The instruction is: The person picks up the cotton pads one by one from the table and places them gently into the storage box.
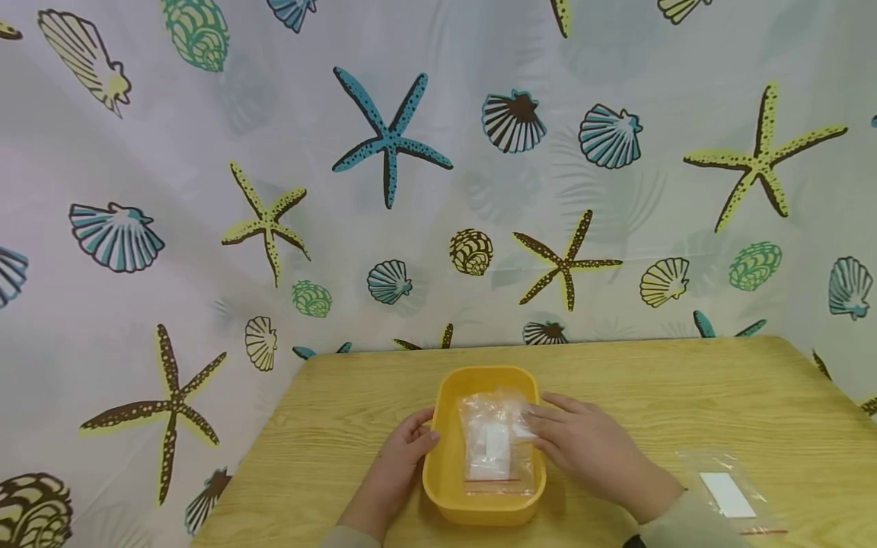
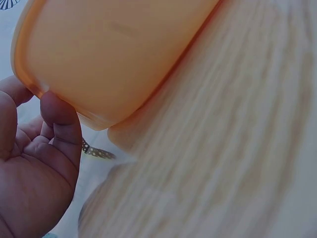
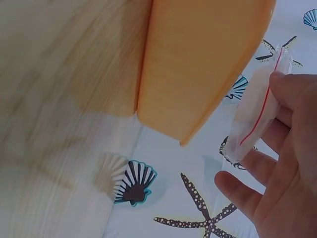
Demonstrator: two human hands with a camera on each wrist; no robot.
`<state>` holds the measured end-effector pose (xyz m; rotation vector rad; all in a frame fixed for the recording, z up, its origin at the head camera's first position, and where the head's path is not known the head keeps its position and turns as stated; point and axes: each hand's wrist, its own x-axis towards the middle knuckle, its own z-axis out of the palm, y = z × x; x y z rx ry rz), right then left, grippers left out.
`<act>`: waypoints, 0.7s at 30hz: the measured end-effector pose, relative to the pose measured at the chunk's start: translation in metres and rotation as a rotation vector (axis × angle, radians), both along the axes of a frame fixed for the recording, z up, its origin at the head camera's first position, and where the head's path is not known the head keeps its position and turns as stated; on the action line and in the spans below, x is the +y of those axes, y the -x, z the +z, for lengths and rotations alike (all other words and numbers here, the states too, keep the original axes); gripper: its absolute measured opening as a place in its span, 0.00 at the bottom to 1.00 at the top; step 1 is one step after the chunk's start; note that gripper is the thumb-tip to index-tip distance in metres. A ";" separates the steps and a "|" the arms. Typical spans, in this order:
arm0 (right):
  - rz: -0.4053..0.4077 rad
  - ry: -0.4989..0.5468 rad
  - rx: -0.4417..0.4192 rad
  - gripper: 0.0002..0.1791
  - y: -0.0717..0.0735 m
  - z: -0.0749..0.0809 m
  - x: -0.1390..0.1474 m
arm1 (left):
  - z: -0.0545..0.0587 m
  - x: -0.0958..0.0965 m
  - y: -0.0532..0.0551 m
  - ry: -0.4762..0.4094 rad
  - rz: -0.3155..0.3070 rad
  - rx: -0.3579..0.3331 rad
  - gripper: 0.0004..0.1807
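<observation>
A yellow plastic bin (image 1: 447,498) stands on the table with several clear zip bags (image 1: 488,457) in it, white pieces showing inside them. At the bin's left rim is my left hand (image 1: 404,457); in the left wrist view its thumb (image 2: 60,116) and fingers grip that rim. My right hand (image 1: 592,445) reaches over the right rim. Seen from the right wrist, it pinches a small zip bag (image 3: 257,106) with a red strip between thumb and fingers, beside the bin's outer wall (image 3: 193,59). In the head view the fingers partly cover this bag.
Another clear zip bag (image 1: 729,493) with a white rectangular piece lies on the wooden table (image 1: 356,396), to the right of my right forearm. A white curtain (image 1: 438,304) printed with starfish and shells hangs behind the table and along its sides.
</observation>
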<state>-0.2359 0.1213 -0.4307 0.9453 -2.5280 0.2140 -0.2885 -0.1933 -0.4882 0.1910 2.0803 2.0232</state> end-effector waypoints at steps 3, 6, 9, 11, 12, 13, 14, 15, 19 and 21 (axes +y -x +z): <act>0.001 0.018 -0.029 0.19 0.002 0.001 -0.006 | 0.000 0.000 0.001 -0.004 0.000 -0.005 0.30; -0.001 0.030 -0.052 0.19 0.006 0.001 -0.011 | 0.000 0.000 0.001 -0.009 0.001 -0.007 0.30; -0.008 0.032 -0.061 0.19 0.010 0.000 -0.016 | 0.000 0.000 0.001 -0.009 -0.003 0.000 0.30; -0.008 0.029 -0.062 0.19 0.011 -0.001 -0.018 | 0.000 0.001 0.000 -0.016 -0.004 -0.002 0.30; -0.006 0.029 -0.061 0.19 0.012 -0.001 -0.019 | 0.000 0.001 0.000 -0.021 -0.004 -0.005 0.30; -0.005 0.027 -0.060 0.19 0.013 -0.001 -0.021 | 0.000 0.001 0.000 -0.025 -0.003 -0.005 0.30; -0.004 0.026 -0.058 0.19 0.014 -0.002 -0.022 | 0.000 0.001 -0.001 -0.028 -0.002 -0.005 0.30; -0.002 0.024 -0.056 0.19 0.014 -0.002 -0.023 | 0.001 0.002 -0.001 -0.030 -0.002 -0.002 0.30; -0.006 0.012 -0.057 0.19 0.017 0.000 -0.029 | 0.001 0.002 -0.002 -0.033 -0.001 0.004 0.30; -0.010 0.006 -0.063 0.19 0.019 0.002 -0.032 | 0.001 0.002 -0.002 -0.034 -0.001 0.004 0.30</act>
